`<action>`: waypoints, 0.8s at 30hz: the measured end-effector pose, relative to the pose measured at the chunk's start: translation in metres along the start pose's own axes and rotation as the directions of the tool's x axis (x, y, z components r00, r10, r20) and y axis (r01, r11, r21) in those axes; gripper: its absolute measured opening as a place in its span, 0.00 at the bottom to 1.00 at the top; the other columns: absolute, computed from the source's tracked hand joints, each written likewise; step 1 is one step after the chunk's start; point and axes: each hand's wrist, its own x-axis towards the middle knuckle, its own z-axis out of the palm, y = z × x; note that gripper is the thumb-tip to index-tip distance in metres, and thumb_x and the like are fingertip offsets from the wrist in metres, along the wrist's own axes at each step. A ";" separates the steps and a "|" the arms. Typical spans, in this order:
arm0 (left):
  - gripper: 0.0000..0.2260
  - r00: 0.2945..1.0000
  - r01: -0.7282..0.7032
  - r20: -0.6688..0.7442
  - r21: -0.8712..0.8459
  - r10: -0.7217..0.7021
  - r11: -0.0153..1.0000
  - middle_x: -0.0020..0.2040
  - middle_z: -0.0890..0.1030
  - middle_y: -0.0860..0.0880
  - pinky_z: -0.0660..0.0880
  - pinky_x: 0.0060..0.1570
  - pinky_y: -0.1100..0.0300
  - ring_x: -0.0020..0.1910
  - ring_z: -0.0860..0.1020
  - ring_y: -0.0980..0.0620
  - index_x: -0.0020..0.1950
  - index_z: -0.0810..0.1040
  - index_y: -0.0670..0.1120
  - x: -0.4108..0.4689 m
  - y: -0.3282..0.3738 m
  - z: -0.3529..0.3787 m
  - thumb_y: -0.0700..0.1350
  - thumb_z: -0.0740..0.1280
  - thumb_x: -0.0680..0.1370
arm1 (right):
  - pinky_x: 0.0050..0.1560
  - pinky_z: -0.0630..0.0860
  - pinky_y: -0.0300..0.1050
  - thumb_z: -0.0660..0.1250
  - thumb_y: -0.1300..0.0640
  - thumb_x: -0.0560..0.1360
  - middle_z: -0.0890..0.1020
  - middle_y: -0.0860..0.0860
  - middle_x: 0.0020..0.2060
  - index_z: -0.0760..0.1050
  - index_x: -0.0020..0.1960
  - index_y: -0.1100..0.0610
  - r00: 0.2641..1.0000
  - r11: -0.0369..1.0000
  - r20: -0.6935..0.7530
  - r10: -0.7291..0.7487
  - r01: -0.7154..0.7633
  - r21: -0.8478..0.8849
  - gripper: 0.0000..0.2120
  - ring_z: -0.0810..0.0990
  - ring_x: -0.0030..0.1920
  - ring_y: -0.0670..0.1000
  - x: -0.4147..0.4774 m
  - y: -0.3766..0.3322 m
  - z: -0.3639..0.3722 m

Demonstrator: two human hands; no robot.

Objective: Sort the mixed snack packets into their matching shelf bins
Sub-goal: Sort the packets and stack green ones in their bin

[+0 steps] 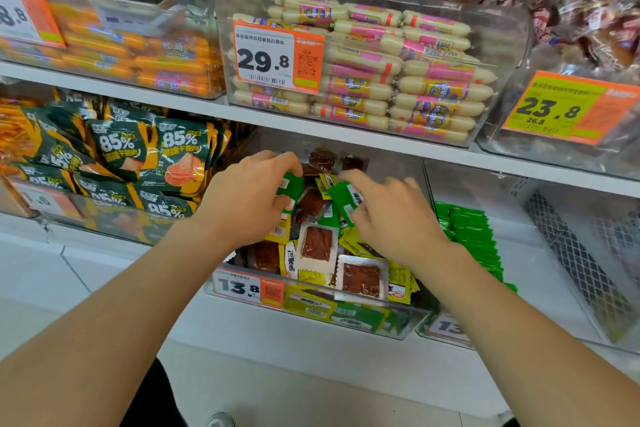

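Two green packets (343, 198) pinched: left hand (247, 199), right hand (393, 218).

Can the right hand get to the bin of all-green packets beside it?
Probably yes. The clear plastic bin of bright green packets sits just right of the right hand, which pinches a small green packet; the bin's top looks open, and only low clear walls stand between.
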 end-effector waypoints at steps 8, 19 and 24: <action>0.24 0.994 0.071 -0.072 -0.192 -0.086 0.979 0.54 0.76 0.48 0.79 0.41 0.43 0.48 0.79 0.40 0.68 0.65 0.56 0.006 -0.003 0.006 0.44 0.73 0.78 | 0.62 0.69 0.55 0.72 0.59 0.76 0.71 0.52 0.62 0.70 0.75 0.50 0.992 0.990 0.057 -0.117 0.121 -0.077 0.29 0.70 0.65 0.57 0.009 -0.004 0.012; 0.17 0.986 0.164 0.035 -0.319 -0.161 0.934 0.59 0.75 0.44 0.74 0.53 0.51 0.55 0.76 0.42 0.74 0.72 0.48 0.003 -0.006 0.004 0.43 0.62 0.84 | 0.60 0.71 0.56 0.70 0.32 0.75 0.81 0.53 0.60 0.66 0.74 0.51 0.957 0.999 0.288 0.022 -0.012 -0.036 0.36 0.78 0.63 0.60 0.018 -0.014 0.009; 0.12 0.989 0.113 -0.043 -0.361 -0.138 0.926 0.55 0.72 0.48 0.75 0.51 0.52 0.51 0.75 0.47 0.67 0.78 0.52 0.003 -0.006 0.002 0.46 0.65 0.83 | 0.60 0.75 0.56 0.78 0.47 0.75 0.79 0.55 0.59 0.65 0.76 0.51 0.931 0.911 0.324 0.171 -0.275 0.309 0.35 0.74 0.64 0.59 0.017 -0.027 0.014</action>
